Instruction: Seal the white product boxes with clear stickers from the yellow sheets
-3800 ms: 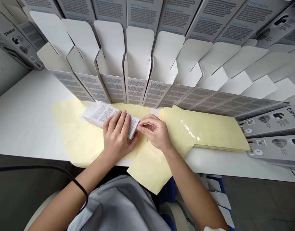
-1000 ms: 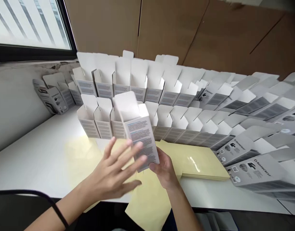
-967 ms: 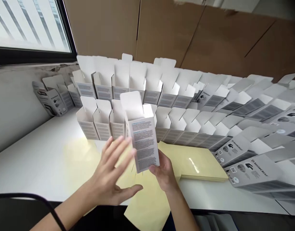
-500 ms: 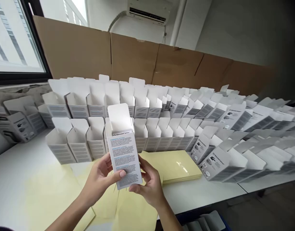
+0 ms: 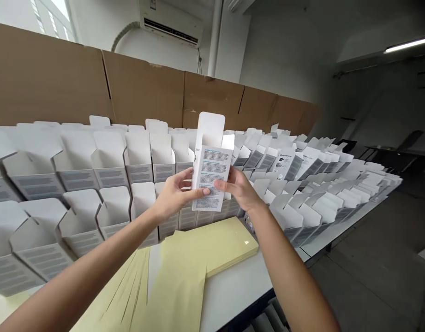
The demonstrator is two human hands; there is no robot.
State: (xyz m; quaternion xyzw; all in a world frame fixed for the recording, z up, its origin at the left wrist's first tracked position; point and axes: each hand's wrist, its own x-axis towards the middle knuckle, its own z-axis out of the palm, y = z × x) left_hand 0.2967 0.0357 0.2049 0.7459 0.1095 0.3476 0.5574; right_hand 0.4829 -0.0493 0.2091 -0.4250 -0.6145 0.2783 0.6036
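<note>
Between my hands is a small white carton (image 5: 212, 173), held upright with its top flap raised and printed text facing me. My left hand (image 5: 177, 191) grips its left side, thumb across the front. On the right side, my right hand (image 5: 240, 186) closes round it with the thumb on the printed face. The carton is in the air in front of rows of similar open-topped cartons (image 5: 84, 221). Beneath my hands lies a stack of pale yellow sheets (image 5: 229, 242), with loose yellow sheets (image 5: 174, 290) fanned out to its left.
More open cartons (image 5: 323, 203) run along the white table (image 5: 233, 295) to the right. Tall brown cardboard (image 5: 146, 87) stands behind the rows. Grey items sit below the table's front edge. An air conditioner (image 5: 170, 25) hangs on the wall.
My view has swung to the right. Both hands have lifted the carton up and forward, over the rows. Inside its top, a printed piece showed earlier; now that is hidden.
</note>
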